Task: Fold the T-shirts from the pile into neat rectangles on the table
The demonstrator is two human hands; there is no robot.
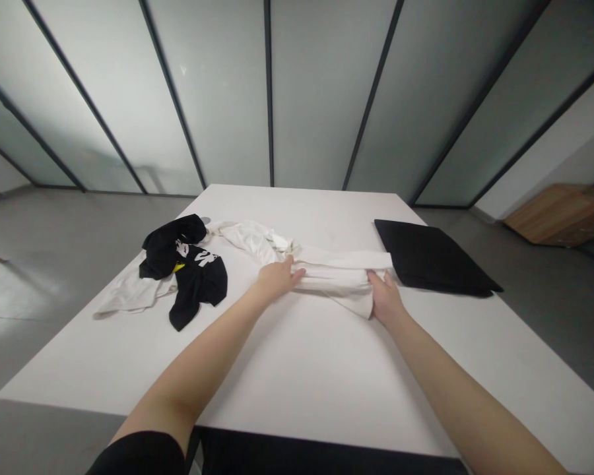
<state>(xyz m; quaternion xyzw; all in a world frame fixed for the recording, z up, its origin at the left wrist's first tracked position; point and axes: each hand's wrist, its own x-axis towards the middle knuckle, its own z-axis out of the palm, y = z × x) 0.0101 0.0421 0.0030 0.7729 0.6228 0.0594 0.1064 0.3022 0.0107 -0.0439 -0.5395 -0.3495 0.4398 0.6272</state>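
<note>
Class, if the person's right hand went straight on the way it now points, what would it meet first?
The right hand would meet the folded white garment first; its fingers seem already at the garment's edge, though depth is hard to judge.

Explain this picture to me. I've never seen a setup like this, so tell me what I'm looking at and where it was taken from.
There is no machine here: these are a person's own bare arms and hands. The picture comes from a camera worn on that person's head, looking forward and down, so the arms reach in from the bottom. On a white table lie a long white garment, a crumpled black printed T-shirt partly over a white cloth, and a flat black item. The left hand rests on the white garment. The right hand touches its near edge, though whether it grips is hard to tell.
</note>
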